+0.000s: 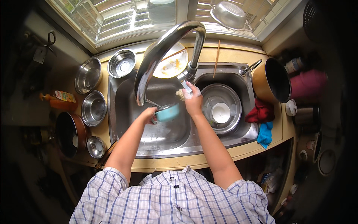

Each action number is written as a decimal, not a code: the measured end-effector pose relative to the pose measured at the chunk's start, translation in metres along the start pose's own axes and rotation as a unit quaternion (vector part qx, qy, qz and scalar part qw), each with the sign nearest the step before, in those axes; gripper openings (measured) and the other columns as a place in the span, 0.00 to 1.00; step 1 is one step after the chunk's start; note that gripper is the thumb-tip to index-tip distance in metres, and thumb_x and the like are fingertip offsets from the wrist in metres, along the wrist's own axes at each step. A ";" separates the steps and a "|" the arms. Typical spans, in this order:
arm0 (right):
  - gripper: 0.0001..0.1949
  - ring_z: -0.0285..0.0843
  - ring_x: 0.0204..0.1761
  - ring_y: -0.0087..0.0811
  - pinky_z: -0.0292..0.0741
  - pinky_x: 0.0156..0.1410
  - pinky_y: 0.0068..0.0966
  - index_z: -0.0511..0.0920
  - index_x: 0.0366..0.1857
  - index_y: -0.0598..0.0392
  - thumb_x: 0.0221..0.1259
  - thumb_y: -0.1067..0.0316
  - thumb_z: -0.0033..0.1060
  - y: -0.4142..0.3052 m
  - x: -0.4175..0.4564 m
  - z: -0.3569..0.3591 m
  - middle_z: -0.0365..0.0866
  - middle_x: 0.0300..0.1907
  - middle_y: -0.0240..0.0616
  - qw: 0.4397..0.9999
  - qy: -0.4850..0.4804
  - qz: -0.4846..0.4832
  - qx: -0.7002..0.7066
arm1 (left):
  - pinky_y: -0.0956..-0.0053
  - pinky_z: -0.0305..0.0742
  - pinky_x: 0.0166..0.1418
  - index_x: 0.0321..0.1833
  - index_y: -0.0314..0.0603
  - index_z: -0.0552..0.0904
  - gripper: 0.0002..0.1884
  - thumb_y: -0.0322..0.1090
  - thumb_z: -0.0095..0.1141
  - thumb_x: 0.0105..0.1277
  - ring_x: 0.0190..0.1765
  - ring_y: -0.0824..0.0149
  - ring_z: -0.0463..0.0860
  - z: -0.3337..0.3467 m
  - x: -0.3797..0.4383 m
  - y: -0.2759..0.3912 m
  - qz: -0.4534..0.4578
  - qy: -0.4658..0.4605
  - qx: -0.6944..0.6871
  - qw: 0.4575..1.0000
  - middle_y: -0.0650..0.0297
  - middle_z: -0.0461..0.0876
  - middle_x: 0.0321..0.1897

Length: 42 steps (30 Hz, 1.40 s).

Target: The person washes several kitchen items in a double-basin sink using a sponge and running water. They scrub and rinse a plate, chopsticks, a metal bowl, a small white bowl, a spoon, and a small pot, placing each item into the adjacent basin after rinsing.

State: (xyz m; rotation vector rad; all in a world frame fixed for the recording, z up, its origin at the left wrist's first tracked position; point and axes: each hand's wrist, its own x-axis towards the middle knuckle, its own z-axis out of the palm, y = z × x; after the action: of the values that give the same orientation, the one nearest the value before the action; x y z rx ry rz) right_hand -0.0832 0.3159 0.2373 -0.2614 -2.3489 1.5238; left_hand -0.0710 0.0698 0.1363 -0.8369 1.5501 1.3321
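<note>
My left hand [148, 115] grips the side of a light-blue bowl [167, 113], tilted above the left sink basin [162, 140]. A thin bright streak, apparently water, runs from the spout of the chrome faucet [165, 47] into the bowl. Suds cover the fingers of my right hand [193, 98], which is just below the faucet's base. A pale yellowish scrubber [179, 94] is held in it. A whitish-blue piece [186, 87] shows between the thumb and fingers; whether it is the faucet lever's end, I cannot tell.
The right basin contains a metal basin [237, 112] with a white bowl [221, 112] inside. Behind the sink lie a food-stained plate [170, 67] and a chopstick [217, 58]. Metal bowls [94, 108] and a brown pot [82, 134] line the left; another pot [260, 81] and cloths [260, 112] sit right.
</note>
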 end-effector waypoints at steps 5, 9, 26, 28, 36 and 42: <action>0.19 0.85 0.49 0.45 0.79 0.55 0.34 0.83 0.55 0.55 0.59 0.64 0.71 0.004 0.002 -0.006 0.86 0.48 0.48 1.000 -0.003 0.015 0.018 | 0.62 0.82 0.53 0.48 0.40 0.88 0.18 0.42 0.52 0.65 0.52 0.51 0.88 0.027 -0.039 0.069 0.079 0.165 0.571 0.800 0.51 0.88 0.48; 0.21 0.86 0.50 0.42 0.79 0.55 0.29 0.82 0.57 0.56 0.59 0.65 0.72 0.001 0.006 -0.011 0.86 0.50 0.49 0.999 -0.029 -0.002 0.014 | 0.62 0.80 0.59 0.49 0.38 0.88 0.20 0.45 0.54 0.65 0.57 0.50 0.86 0.043 -0.032 0.070 0.090 0.206 0.626 0.747 0.49 0.87 0.52; 0.15 0.84 0.47 0.31 0.77 0.55 0.27 0.84 0.48 0.62 0.62 0.64 0.68 0.038 -0.054 -0.119 0.87 0.43 0.41 0.963 0.002 0.179 0.200 | 0.56 0.74 0.63 0.52 0.39 0.86 0.18 0.40 0.53 0.65 0.57 0.51 0.85 0.067 -0.026 0.089 0.154 0.224 0.696 0.664 0.50 0.87 0.51; 0.16 0.82 0.49 0.28 0.76 0.57 0.24 0.83 0.51 0.63 0.65 0.63 0.65 0.038 -0.059 -0.125 0.85 0.46 0.38 0.954 -0.026 0.208 0.213 | 0.55 0.72 0.64 0.50 0.40 0.86 0.17 0.38 0.50 0.66 0.56 0.51 0.86 0.069 -0.024 0.085 0.173 0.243 0.702 0.646 0.50 0.88 0.49; 0.13 0.86 0.46 0.33 0.78 0.54 0.28 0.85 0.45 0.61 0.63 0.63 0.67 0.037 -0.068 -0.118 0.88 0.41 0.42 0.965 -0.017 0.194 0.178 | 0.53 0.72 0.62 0.48 0.37 0.83 0.14 0.35 0.48 0.66 0.50 0.49 0.88 0.067 -0.020 0.085 0.224 0.239 0.731 0.599 0.47 0.88 0.44; 0.13 0.86 0.45 0.33 0.79 0.53 0.29 0.85 0.44 0.60 0.62 0.63 0.67 0.035 -0.070 -0.102 0.88 0.40 0.42 0.964 -0.043 0.194 0.177 | 0.51 0.79 0.54 0.44 0.32 0.80 0.13 0.35 0.48 0.66 0.47 0.44 0.87 0.049 -0.014 0.080 0.298 0.267 0.670 0.625 0.42 0.87 0.41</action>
State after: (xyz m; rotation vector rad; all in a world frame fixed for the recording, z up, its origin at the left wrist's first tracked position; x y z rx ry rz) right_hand 0.0183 0.3940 0.2319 -0.6027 -2.1179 2.1403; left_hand -0.1284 0.1316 0.1785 0.3751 2.7522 -0.1106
